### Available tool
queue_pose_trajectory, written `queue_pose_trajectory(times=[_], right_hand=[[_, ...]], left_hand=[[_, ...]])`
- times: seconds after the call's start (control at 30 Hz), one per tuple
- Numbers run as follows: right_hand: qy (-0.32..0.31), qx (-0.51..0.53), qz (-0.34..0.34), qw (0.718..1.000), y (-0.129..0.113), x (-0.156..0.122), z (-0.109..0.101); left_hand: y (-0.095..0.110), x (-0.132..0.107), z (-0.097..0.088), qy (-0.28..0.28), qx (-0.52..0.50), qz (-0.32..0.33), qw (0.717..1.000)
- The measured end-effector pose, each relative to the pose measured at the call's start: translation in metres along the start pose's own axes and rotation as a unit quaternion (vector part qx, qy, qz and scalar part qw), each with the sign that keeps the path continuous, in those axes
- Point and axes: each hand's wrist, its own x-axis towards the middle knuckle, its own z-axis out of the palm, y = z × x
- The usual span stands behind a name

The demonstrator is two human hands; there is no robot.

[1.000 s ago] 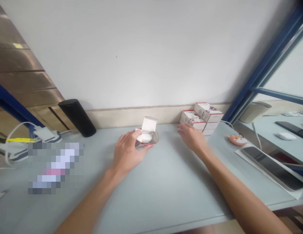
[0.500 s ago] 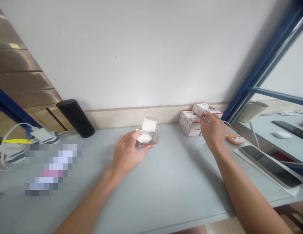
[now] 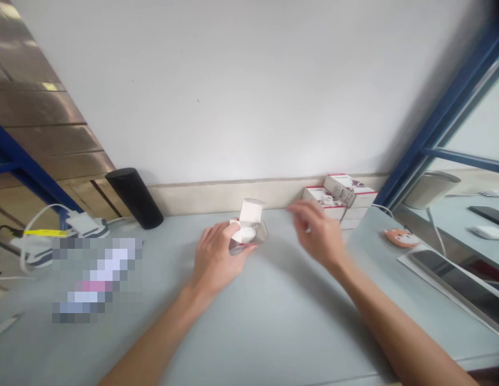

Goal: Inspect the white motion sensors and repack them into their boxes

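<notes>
My left hand (image 3: 215, 258) grips a small open box (image 3: 249, 231) with a raised white flap, resting on the pale table (image 3: 273, 321). My right hand (image 3: 319, 236) hovers between that box and a stack of small white-and-red boxes (image 3: 341, 199) by the wall. It is smeared by motion; its fingers look loosely curled and I cannot make out anything in them.
A black cylinder (image 3: 133, 196) leans by the wall at left. White cables and a charger (image 3: 78, 224) lie at far left. An orange fox-shaped item (image 3: 401, 236) and a dark tablet (image 3: 462, 279) sit at right, beside a blue frame (image 3: 434, 123).
My right hand drew back from the stacked boxes toward the open box. My left hand stayed on the open box. The view shifted slightly.
</notes>
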Motion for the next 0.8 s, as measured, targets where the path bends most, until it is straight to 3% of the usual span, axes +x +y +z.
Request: queue_pose_trajectory(times=[0.07, 0.13, 0.23, 0.37, 0.8], right_hand=[[-0.096, 0.064, -0.089, 0.989, -0.027, -0.01, 0.012], [-0.111, 0.101, -0.052, 0.987, -0.043, -0.016, 0.021], [-0.076, 0.096, 0.007, 0.992, -0.043, -0.018, 0.024], [-0.072, 0.057, -0.05, 0.995, -0.032, -0.015, 0.02], [-0.074, -0.014, -0.028, 0.997, -0.036, -0.02, 0.028]], left_hand=[[0.004, 0.0, 0.0, -0.008, 0.01, 0.027, 1.0], [0.008, -0.001, 0.0, -0.017, 0.022, 0.052, 0.998], [0.013, -0.001, -0.001, -0.036, 0.027, 0.081, 0.996], [0.019, -0.003, -0.001, -0.05, 0.016, 0.11, 0.992], [0.018, -0.006, 0.002, -0.051, 0.012, 0.068, 0.996]])
